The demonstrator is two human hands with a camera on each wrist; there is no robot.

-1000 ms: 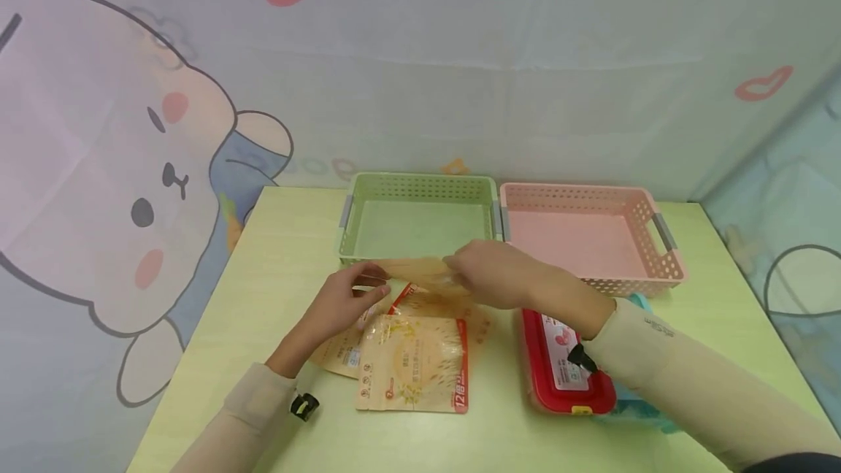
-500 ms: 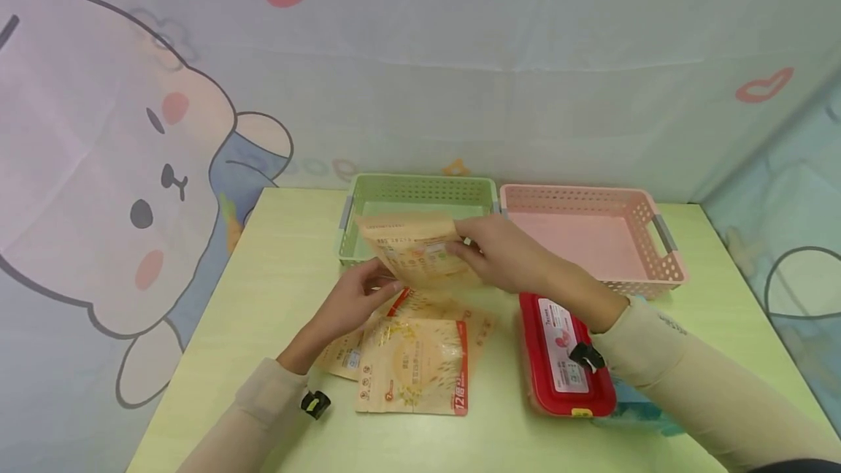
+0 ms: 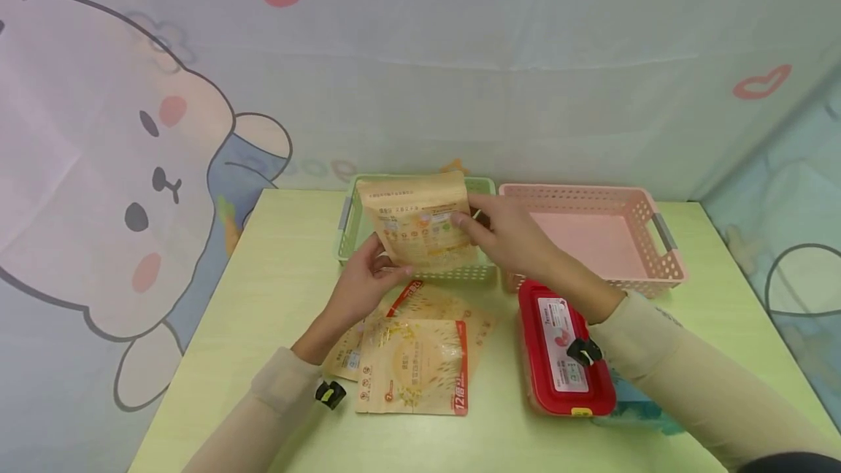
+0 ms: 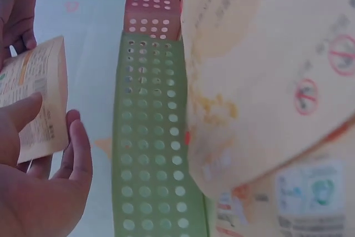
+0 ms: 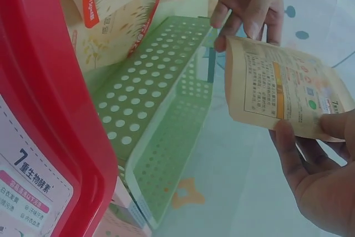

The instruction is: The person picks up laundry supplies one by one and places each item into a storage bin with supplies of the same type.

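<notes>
A tan printed pouch point(image 3: 423, 228) is held up between both hands, over the front of the green basket point(image 3: 460, 272) in the head view. My left hand point(image 3: 363, 282) pinches its lower left corner, thumb in front and fingers behind, as the left wrist view also shows of the pouch point(image 4: 41, 95). At the right edge my right hand point(image 3: 515, 236) grips it, thumb on the printed face. The face turned to me has small text and icons. Below the hands, several similar tan pouches point(image 3: 414, 367) lie overlapping on the table, the top one with a red strip.
A pink basket point(image 3: 657, 283) stands right of the green one, at the back of the table. Under my right forearm is a box with a red lid point(image 3: 542, 385), beside a teal package point(image 3: 634, 414). A printed curtain point(image 3: 591, 93) hangs behind.
The pouch has been lifted up and away from the pile and tilted so its printed face shows. Both hands have moved up and farther back with it.
</notes>
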